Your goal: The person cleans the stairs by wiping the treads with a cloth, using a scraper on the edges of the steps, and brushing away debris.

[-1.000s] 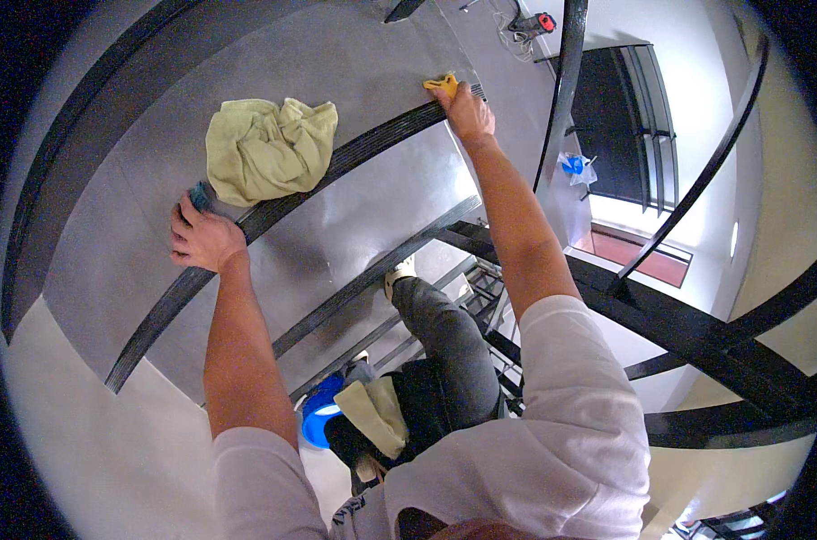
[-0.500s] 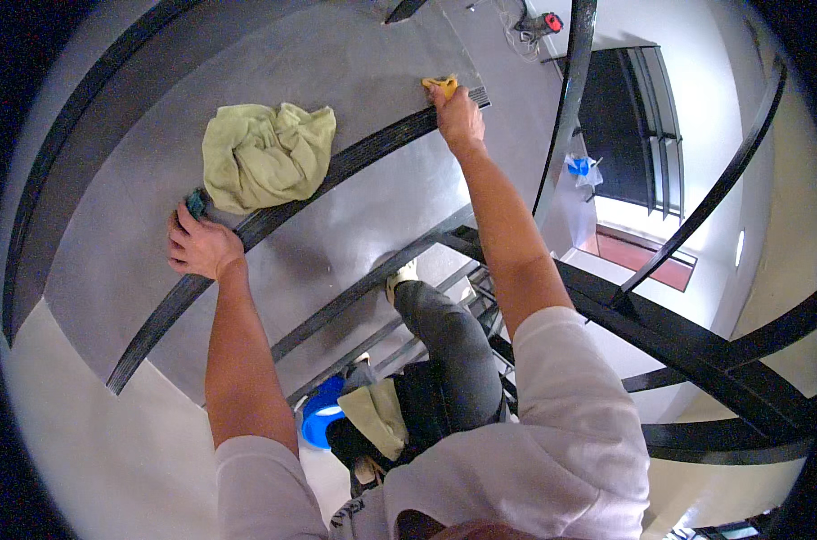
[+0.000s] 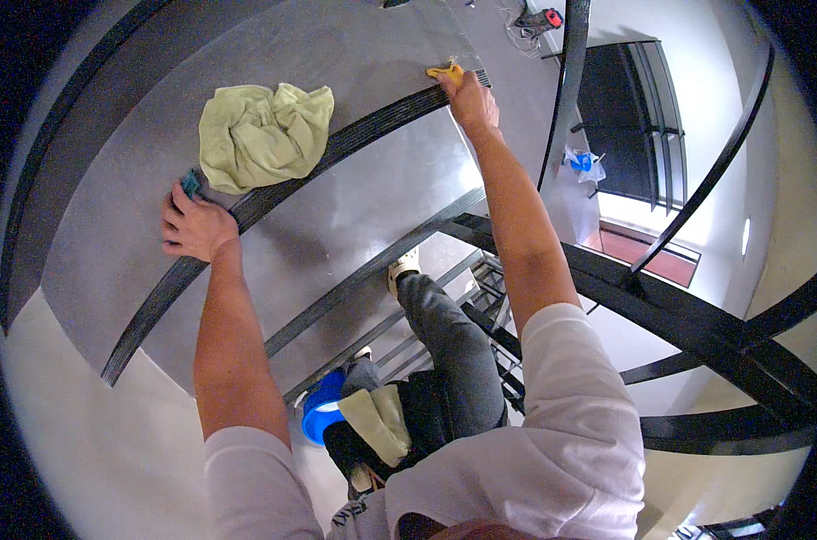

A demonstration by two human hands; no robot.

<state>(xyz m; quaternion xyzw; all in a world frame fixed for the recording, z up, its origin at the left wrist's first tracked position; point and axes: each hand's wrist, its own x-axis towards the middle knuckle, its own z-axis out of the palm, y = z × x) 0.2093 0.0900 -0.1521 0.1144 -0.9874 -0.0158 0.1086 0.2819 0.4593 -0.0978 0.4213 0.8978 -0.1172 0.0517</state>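
Note:
My right hand (image 3: 473,101) is closed on a small yellow tool, possibly a scraper (image 3: 445,72), at the right end of the ribbed black strip (image 3: 386,123) edging a grey stair step (image 3: 363,54). Farther left, the bent fingers of my left hand (image 3: 195,225) rest on the same step by its edge. They are closed about a small teal pad (image 3: 191,183), partly hidden by the fingers. Between the hands lies a crumpled pale green cloth (image 3: 264,137), near the left hand and touching the black strip.
Lower steps descend toward my legs, where a blue bucket (image 3: 320,421) stands. Another pale cloth (image 3: 377,423) hangs at my waist. Black metal railings (image 3: 687,315) curve along the right. A red-and-black device (image 3: 543,20) with a cord and a blue item in clear plastic (image 3: 583,162) lie beyond.
My right hand has slid slightly right along the strip with the yellow tool. The left hand stays at the teal pad. The whole view has shifted a little.

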